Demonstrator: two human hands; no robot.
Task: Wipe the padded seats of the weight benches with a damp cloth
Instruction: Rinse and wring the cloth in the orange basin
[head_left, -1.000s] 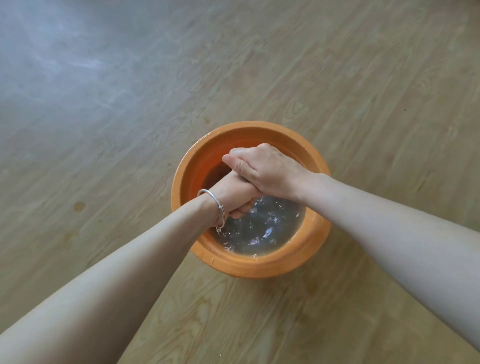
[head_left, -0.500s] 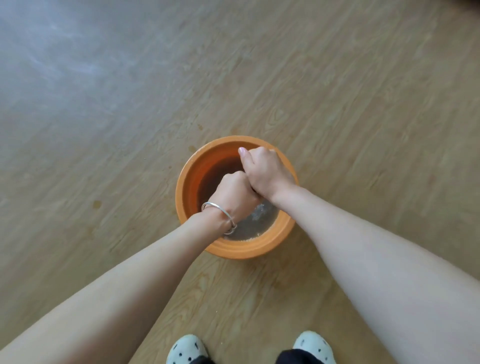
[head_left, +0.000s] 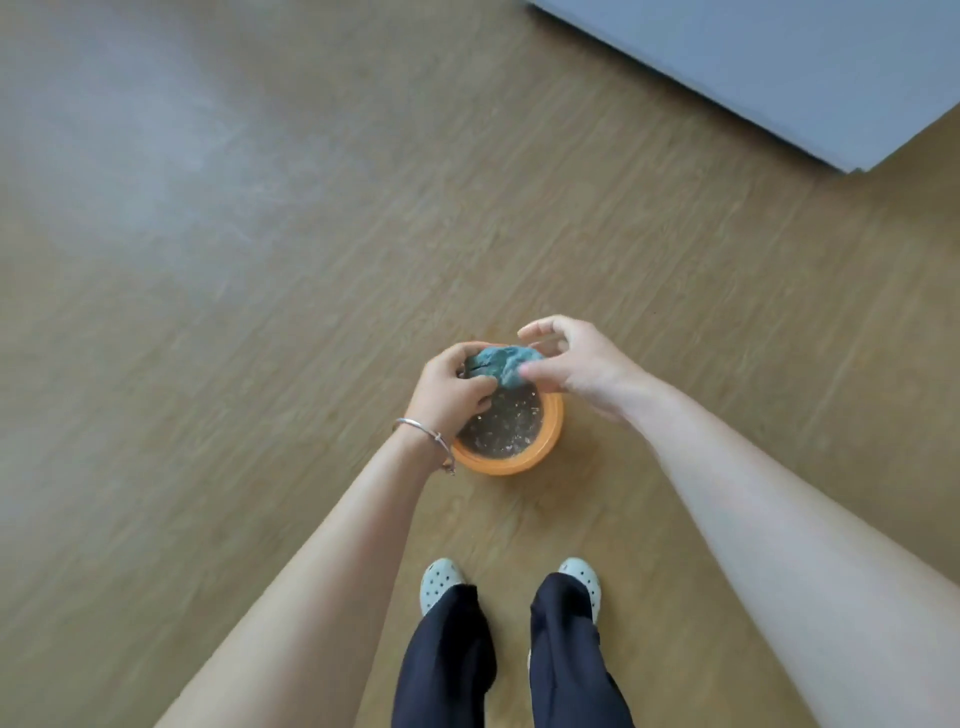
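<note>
Over orange basin (head_left: 551, 435) on wide wood floor (head_left: 260, 312): left hand (head_left: 451, 396) is gripping, half-spread right hand (head_left: 587, 370) pinching, balled teal cloth (head_left: 503, 365).

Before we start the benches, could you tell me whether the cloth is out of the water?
Out: the cloth sits bunched above the orange basin, held by the left hand and the right hand.

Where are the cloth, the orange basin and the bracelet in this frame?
cloth (head_left: 506, 365), head view, middle of the bunched blue fabric.
orange basin (head_left: 511, 465), head view, near part of the rim.
bracelet (head_left: 420, 427), head view, band across the left wrist.
</note>
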